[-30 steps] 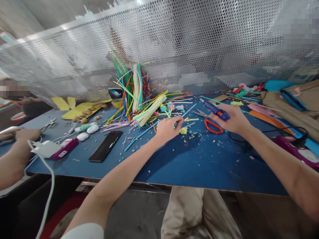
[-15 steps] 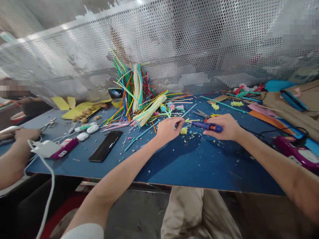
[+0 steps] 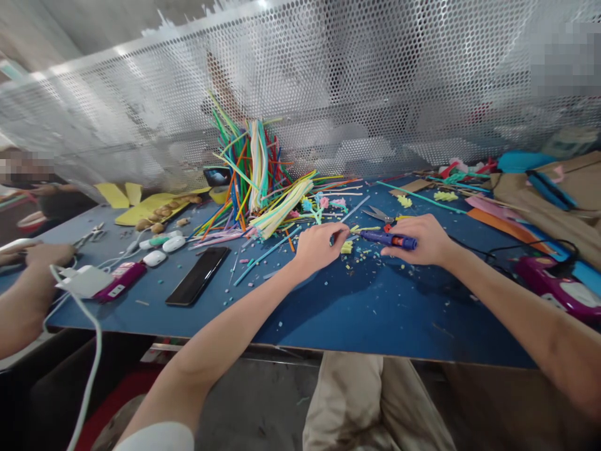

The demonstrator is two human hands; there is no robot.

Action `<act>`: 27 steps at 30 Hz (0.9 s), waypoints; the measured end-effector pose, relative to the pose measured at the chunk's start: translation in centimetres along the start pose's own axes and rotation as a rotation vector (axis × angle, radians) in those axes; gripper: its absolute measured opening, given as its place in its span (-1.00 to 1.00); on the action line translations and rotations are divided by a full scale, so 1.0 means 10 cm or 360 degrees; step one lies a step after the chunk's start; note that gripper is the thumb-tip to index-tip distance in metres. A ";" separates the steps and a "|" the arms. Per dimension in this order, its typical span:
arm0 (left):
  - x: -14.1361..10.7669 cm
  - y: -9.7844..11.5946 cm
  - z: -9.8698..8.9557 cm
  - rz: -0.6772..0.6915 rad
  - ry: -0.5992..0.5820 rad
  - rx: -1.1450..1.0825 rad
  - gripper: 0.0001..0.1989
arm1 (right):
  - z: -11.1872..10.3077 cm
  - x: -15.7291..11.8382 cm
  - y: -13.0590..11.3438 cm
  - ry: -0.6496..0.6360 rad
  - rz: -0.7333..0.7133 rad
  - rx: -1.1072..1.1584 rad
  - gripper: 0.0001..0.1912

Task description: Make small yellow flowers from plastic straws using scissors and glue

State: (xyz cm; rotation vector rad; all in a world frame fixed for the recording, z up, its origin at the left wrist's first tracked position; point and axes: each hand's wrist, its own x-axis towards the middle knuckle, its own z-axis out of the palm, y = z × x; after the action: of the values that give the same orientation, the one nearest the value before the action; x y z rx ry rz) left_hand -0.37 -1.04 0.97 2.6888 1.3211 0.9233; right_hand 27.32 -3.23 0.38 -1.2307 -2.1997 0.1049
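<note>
My right fingers [image 3: 390, 251] closed around the blue glue gun [image 3: 382, 238], which lay crosswise, its tip just beside my pinched left fingers [image 3: 342, 232]; what those held, I couldn't tell.

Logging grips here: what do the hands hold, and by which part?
The right hand holds a blue tool by its rear half, tip free. Whether the left hand holds anything cannot be told.
</note>
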 end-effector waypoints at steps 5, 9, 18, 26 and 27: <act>0.00 0.01 -0.01 -0.0017 -0.0003 0.0023 -0.78 | -0.01 0.01 -0.03 -0.0073 -0.0084 -0.0108 -0.47; 0.00 0.01 -0.02 -0.0018 -0.0007 0.0020 -0.76 | -0.02 0.01 -0.04 -0.0061 -0.0089 -0.0115 -0.44; 0.00 0.02 -0.03 -0.0083 -0.0024 0.0033 -0.78 | 0.01 0.01 -0.02 0.0007 -0.0122 -0.0175 -0.44; 0.04 -0.01 -0.07 -0.0241 -0.0041 0.0039 -0.76 | -0.02 0.04 0.03 0.0144 0.0157 -0.0620 -0.38; 0.05 -0.03 -0.07 -0.0251 -0.0026 0.0043 -0.76 | -0.04 0.05 0.04 0.0151 0.0231 -0.0644 -0.38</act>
State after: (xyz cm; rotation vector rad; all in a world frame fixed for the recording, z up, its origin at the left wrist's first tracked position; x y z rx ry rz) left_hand -0.70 -0.72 1.72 2.5597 1.5266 0.8713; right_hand 27.62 -2.71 0.84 -1.5772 -2.1088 -0.3502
